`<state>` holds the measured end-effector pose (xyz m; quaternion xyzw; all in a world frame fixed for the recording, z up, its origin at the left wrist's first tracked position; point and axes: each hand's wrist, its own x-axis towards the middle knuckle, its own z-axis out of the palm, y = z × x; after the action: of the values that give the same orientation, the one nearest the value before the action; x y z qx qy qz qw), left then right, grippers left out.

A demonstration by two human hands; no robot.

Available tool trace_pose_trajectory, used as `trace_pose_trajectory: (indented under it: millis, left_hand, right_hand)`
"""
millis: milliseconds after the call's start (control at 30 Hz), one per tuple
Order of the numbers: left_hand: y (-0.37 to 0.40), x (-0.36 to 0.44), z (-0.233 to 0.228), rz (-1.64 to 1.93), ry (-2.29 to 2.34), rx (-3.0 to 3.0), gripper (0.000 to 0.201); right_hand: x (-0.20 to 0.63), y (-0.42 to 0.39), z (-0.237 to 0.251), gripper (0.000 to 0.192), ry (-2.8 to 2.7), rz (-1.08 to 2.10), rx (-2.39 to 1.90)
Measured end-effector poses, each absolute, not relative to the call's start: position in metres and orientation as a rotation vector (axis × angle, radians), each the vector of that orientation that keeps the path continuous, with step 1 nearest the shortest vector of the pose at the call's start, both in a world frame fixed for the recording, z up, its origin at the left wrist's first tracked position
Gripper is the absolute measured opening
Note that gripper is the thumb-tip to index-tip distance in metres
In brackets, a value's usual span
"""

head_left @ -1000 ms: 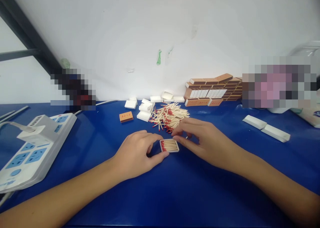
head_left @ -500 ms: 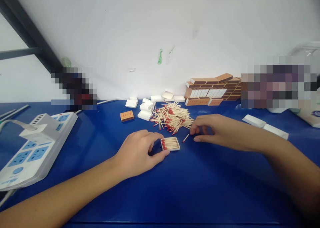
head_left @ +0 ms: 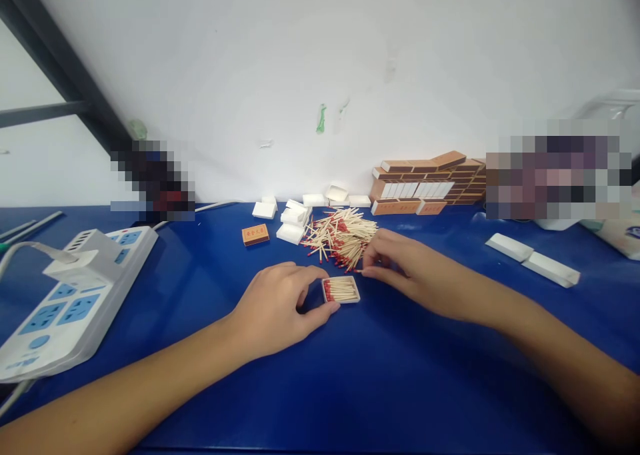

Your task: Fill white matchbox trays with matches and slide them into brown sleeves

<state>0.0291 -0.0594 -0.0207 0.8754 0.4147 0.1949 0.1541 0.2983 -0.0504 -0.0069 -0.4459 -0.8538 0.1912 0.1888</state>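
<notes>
The right hand (head_left: pixel 407 263) sits farther left than half a second ago, now pinching the match (head_left: pixel 359 270) that lay loose between tray (head_left: pixel 357 291) and pile (head_left: pixel 347 232), its red head pointing left.

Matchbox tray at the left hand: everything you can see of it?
The matchbox tray is white, rectangular, shallow and open-topped, with thin walls that look like cardboard. It lies flat on the blue table, nearer the person than the match pile. Inside, matches lie roughly side by side, red heads at its left end; layers can't be told. The left hand has its grip around that end.
</notes>
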Motion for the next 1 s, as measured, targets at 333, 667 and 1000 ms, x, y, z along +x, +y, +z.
trace_pose_trajectory:
  millis: [333, 667, 1000]
  left_hand:
    - [-0.059, 0.031, -0.019, 0.550, 1.186, 2.493, 0.028]
    - [-0.059, 0.028, -0.020, 0.540, 1.178, 2.489, 0.029]
    - [-0.056, 0.024, -0.017, 0.552, 1.101, 2.515, 0.028]
  right_hand:
    - [0.275, -0.061, -0.010, 0.011, -2.327, 0.503, -1.203]
    - [0.278, -0.058, -0.004, 0.015, -2.315, 0.479, -1.181]
    - [0.247, -0.014, 0.043, 0.017, -2.377, 0.138, -1.248]
